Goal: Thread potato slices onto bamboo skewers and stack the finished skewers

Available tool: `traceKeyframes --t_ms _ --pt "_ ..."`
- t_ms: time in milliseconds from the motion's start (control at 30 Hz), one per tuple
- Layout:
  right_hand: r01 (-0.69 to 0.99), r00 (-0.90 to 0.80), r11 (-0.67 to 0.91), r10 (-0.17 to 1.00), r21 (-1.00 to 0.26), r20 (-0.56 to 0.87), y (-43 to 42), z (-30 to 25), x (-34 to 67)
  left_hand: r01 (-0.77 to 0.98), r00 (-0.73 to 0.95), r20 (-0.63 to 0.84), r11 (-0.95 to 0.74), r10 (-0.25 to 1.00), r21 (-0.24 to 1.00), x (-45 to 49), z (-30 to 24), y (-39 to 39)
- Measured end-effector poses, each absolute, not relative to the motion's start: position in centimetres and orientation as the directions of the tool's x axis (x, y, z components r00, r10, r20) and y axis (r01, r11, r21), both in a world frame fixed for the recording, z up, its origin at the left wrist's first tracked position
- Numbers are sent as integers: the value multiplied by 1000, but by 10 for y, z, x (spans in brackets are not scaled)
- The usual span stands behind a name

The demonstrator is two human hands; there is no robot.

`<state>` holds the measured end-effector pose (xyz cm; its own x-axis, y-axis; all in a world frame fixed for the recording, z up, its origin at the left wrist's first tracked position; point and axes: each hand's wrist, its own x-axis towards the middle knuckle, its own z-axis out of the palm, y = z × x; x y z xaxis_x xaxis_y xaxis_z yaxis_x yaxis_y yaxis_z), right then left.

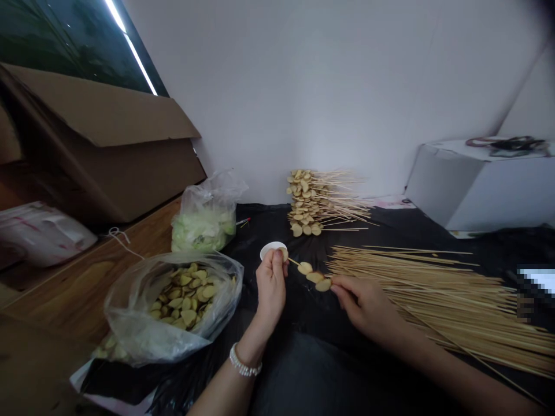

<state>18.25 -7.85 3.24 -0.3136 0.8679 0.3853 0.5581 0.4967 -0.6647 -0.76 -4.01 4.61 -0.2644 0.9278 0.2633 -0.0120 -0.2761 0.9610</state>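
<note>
My left hand point(272, 283), with a pearl bracelet point(245, 361) at its wrist, is closed with a pale potato slice point(284, 254) pinched in its fingers. That slice is at the tip of a thin wooden skewer point(293, 262). Further along the skewer sit threaded potato slices point(314, 277). My right hand point(359, 297) pinches the skewer just behind the last of them; its far end is hidden. Beyond my left fingers is a small white bowl point(269, 247), partly covered by the hand. Loose potato slices point(186, 294) fill an open clear plastic bag point(130, 300) to the left.
Many bare skewers point(433, 283) lie at right on black plastic sheeting point(299, 352). Filled skewers point(306, 202) are stacked near the wall. A tied bag of pale green pieces point(203, 222) and a pen point(243, 221) lie at back left. Cardboard box point(113, 167) left; white box point(489, 185) right.
</note>
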Motion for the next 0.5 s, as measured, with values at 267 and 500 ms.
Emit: traceKeyframes --t_ms 267,500 --pt "476 -306 384 916 -791 260 -82 37 177 125 -258 369 -348 893 929 -9 36 -38" --pt "399 -320 278 935 -874 152 -81 34 176 70 -284 352 -346 892 935 -8 34 -37"
